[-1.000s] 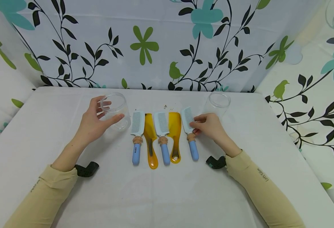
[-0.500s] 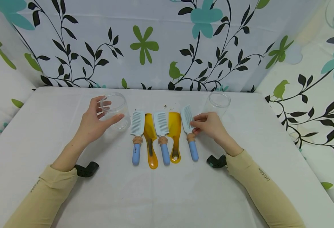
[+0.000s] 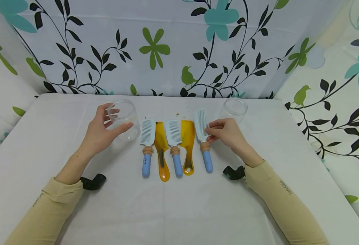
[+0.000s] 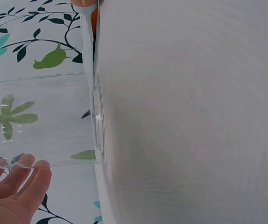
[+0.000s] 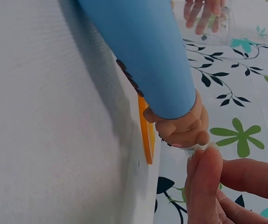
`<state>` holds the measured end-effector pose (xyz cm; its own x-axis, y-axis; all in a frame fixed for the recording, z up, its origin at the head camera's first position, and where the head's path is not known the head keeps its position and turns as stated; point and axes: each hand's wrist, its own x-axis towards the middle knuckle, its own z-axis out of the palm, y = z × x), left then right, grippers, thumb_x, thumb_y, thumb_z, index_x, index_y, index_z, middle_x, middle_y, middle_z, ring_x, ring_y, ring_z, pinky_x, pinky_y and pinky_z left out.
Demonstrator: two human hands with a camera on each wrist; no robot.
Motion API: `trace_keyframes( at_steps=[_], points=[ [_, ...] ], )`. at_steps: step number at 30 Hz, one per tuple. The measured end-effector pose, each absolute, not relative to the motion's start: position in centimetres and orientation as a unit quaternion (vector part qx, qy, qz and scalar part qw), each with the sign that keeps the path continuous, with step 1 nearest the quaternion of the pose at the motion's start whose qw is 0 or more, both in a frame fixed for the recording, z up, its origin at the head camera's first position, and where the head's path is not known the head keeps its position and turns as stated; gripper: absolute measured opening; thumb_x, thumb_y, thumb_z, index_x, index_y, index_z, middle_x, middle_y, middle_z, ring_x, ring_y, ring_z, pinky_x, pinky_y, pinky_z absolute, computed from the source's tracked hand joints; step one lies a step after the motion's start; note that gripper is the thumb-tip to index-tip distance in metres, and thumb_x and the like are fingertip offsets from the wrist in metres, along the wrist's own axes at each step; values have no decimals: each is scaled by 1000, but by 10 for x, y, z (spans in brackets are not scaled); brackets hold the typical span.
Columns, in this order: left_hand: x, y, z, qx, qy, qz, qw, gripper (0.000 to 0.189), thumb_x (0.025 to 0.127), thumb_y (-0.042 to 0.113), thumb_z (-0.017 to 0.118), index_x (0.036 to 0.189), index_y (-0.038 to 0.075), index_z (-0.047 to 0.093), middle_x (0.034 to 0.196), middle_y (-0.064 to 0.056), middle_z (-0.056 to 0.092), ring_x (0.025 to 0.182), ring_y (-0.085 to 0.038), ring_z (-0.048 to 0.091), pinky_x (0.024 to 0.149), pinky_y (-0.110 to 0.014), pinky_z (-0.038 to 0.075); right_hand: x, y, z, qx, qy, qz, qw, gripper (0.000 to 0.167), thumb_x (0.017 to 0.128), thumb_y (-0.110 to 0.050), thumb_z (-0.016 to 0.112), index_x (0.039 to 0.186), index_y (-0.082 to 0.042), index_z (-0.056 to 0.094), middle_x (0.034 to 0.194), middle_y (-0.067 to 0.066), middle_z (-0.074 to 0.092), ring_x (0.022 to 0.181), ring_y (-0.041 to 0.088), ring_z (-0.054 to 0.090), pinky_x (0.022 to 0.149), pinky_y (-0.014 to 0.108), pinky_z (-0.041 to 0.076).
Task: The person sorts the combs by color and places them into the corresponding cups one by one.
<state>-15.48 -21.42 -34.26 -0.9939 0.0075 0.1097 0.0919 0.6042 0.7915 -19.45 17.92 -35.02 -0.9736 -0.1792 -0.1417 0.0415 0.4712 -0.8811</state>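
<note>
My left hand (image 3: 103, 132) holds a clear jar (image 3: 129, 117) that stands upright on the table; in the left wrist view the thumb is on one side of the jar (image 4: 50, 121) and the fingers on the other. With thumb and fingertips, my right hand (image 3: 230, 136) pinches a comb (image 3: 201, 122) with a pale blue toothed head and blue handle. The right wrist view shows its blue handle (image 5: 143, 56) close up, with a small brown figure (image 5: 183, 126) at the neck. The comb's head is tilted up; its toothed part is mostly hidden in that view.
Left of the held comb lie two more blue-handled combs (image 3: 147, 132) and two amber combs (image 3: 188, 139), in a row. A second clear jar (image 3: 237, 108) stands behind my right hand. Small dark specks (image 3: 177, 114) lie on the white table (image 3: 167, 211). Patterned curtains surround it.
My right hand has moved slightly up and back, and the head of the comb it pinches has risen. My left hand and the jar have stayed put.
</note>
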Motion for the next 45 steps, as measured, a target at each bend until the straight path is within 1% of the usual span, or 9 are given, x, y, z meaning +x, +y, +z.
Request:
trace_keyframes(
  at_steps=[10, 21, 24, 33, 40, 45],
  points=[
    [-154, -214, -342, -32, -894, -445, 49, 95, 90, 44, 72, 157, 9, 14, 152, -19, 42, 137, -46, 39, 114, -61, 35, -193, 180, -347, -50, 849, -515, 103, 36, 95, -18, 69, 122, 6, 63, 105, 23, 72, 71, 18, 73, 78, 24, 61],
    [-155, -215, -343, -32, -895, -442, 47, 95, 90, 45, 72, 157, 11, 14, 152, -18, 42, 137, -46, 40, 113, -62, 36, -190, 182, -341, -72, 846, -521, 88, 36, 95, -19, 69, 121, 5, 64, 110, 23, 72, 75, 19, 74, 89, 32, 60],
    [-155, -216, -344, -32, -896, -440, 49, 95, 90, 45, 72, 157, 10, 15, 152, -18, 42, 137, -46, 40, 113, -61, 36, -189, 182, -340, -79, 843, -526, 80, 34, 95, -18, 69, 119, 6, 65, 109, 22, 72, 76, 19, 74, 90, 32, 59],
    [-156, -216, -344, -31, -896, -440, 49, 96, 89, 46, 73, 157, 11, 14, 152, -18, 42, 138, -47, 39, 112, -63, 36, -186, 180, -333, -86, 829, -549, 57, 31, 95, -17, 70, 117, 4, 66, 107, 21, 72, 75, 19, 75, 84, 26, 60],
    [-156, -216, -344, -32, -897, -439, 49, 96, 89, 46, 73, 157, 11, 14, 152, -18, 42, 138, -46, 39, 113, -63, 36, -181, 177, -327, -89, 824, -558, 45, 29, 95, -16, 70, 116, 4, 67, 107, 21, 72, 74, 18, 75, 84, 32, 61],
    [-156, -216, -344, -35, -896, -440, 51, 96, 90, 45, 73, 157, 10, 14, 152, -19, 42, 138, -47, 39, 113, -62, 36, -179, 176, -326, -92, 822, -562, 34, 31, 94, -18, 72, 116, 3, 68, 105, 21, 72, 75, 18, 75, 83, 29, 61]
  ],
)
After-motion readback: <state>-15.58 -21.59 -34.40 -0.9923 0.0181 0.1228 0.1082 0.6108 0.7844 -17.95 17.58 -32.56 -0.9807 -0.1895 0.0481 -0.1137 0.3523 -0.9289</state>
